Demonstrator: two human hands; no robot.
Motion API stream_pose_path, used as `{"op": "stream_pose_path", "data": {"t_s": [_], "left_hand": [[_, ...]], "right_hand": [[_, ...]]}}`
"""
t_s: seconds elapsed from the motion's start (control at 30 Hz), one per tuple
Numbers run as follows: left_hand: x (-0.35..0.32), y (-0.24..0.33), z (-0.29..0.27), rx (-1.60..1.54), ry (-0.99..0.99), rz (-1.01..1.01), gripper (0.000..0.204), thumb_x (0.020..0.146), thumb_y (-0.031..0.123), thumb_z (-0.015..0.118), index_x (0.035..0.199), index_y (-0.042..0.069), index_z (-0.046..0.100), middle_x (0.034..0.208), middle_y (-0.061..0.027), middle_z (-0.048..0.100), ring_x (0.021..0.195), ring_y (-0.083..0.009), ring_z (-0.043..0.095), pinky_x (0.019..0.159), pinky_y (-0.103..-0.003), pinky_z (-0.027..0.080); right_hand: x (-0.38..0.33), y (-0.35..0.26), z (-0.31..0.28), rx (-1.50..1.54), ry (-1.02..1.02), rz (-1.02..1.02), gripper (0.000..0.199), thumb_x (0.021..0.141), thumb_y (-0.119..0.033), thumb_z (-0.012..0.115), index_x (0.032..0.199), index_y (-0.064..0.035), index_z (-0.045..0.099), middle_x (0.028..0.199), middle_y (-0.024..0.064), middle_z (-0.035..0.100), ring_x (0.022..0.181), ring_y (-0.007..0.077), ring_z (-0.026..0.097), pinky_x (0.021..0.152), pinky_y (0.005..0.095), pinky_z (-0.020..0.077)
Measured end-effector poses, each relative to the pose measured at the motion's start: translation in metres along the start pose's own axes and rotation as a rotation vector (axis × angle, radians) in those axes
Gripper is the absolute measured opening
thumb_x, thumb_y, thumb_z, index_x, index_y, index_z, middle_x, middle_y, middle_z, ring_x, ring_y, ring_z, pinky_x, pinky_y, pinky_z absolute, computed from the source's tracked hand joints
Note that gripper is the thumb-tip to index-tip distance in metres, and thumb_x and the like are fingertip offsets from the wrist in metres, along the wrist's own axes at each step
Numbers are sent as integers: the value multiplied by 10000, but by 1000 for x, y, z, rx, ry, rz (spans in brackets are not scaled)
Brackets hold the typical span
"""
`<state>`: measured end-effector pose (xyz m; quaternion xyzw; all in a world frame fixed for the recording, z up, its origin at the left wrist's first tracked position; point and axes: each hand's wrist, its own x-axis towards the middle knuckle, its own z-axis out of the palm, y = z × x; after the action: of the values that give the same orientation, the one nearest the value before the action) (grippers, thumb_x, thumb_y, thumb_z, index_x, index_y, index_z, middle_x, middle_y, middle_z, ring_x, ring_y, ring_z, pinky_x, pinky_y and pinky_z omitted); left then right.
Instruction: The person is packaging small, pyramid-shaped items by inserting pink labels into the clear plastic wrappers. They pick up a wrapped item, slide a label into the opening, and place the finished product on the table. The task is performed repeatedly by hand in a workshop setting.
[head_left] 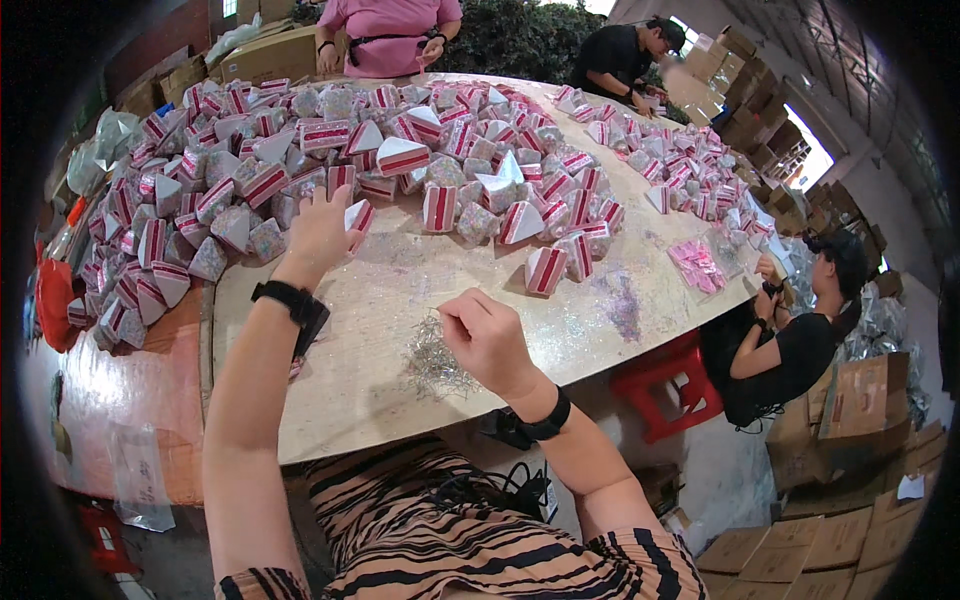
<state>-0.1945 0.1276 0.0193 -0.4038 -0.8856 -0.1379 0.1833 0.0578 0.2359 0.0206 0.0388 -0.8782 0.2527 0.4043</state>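
Observation:
My left hand (323, 232) reaches to the near edge of a big heap of toy cake slices (300, 135). The slices are wedge-shaped, with white tops, red and pale stripes and glittery sides. Between its thumb and forefinger sits one cake slice (359, 216); another touches the fingertips. My right hand (487, 340) is closed, thumb against curled fingers, just above the board; whatever it pinches is too small or hidden to make out. Beside it lies a loose pile of thin silver wire pieces (438, 362).
The pale board (600, 330) carries glitter stains. Small pink packets (697, 266) lie on its right. A person in pink stands across the table, one in black leans over the far right, another sits near a red stool (668, 385). Cardboard boxes (810, 535) fill the lower right.

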Motion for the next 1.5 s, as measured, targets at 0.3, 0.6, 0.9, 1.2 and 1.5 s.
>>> {"op": "stream_pose_path", "data": {"t_s": [0.3,0.6,0.9,1.2,1.5], "left_hand": [[9,-16,55,-301,-182,-176,636,731,117,702,1306,76,431,1134,-242,573,1027,-397,593,885,-444,486],[-48,22,-16,-2024,-304,-592,431,877,236,671,1242,85,498,1062,-128,637,888,-255,660,792,-360,556],[-101,54,-22,-2272,-392,-751,405,866,367,681,1125,76,570,1010,-140,656,892,-295,665,759,-374,558],[-106,59,-25,-2200,-426,-730,373,912,373,611,1151,95,547,1022,-100,650,859,-259,673,757,-382,580],[-109,61,-36,-2142,-316,-629,386,903,317,634,1212,122,510,1063,-44,619,947,-181,643,708,-385,595]], "right_hand": [[-12,-1,-11,66,17,129,112,741,51,631,826,-9,592,729,122,569,596,268,577,538,337,460],[2,3,-19,157,86,222,55,787,30,637,831,13,608,719,110,578,553,186,560,516,287,438],[24,-11,-5,166,11,184,35,795,28,630,823,19,611,735,124,595,579,215,584,536,301,453],[44,-25,4,12,-68,-61,71,751,24,629,806,-1,591,737,142,571,619,315,584,557,374,461],[49,-32,6,-47,-97,-117,67,757,1,632,783,-22,575,737,136,570,626,328,582,558,396,462]]}}
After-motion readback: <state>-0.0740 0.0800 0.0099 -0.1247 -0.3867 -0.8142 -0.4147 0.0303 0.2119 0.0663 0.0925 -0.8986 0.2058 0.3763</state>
